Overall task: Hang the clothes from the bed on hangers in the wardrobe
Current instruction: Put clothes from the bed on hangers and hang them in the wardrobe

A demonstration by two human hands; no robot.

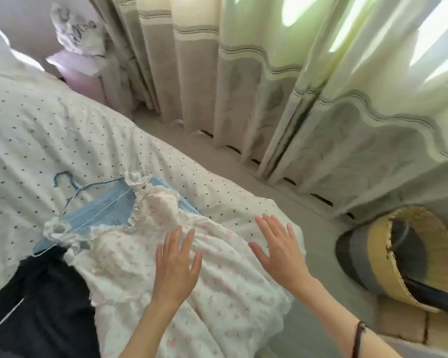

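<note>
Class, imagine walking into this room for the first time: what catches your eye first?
Two open hands, left hand and right hand, hover over a white floral dress spread on the dotted bed. Beside the dress lies a blue garment on a hanger. Sunlit green curtains fill the background.

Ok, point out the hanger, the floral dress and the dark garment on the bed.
hanger (62,177): head view, on its blue hook.
floral dress (217,280): head view, on the skirt between the two forearms.
dark garment (42,301): head view, mid-fabric at the lower left.
</note>
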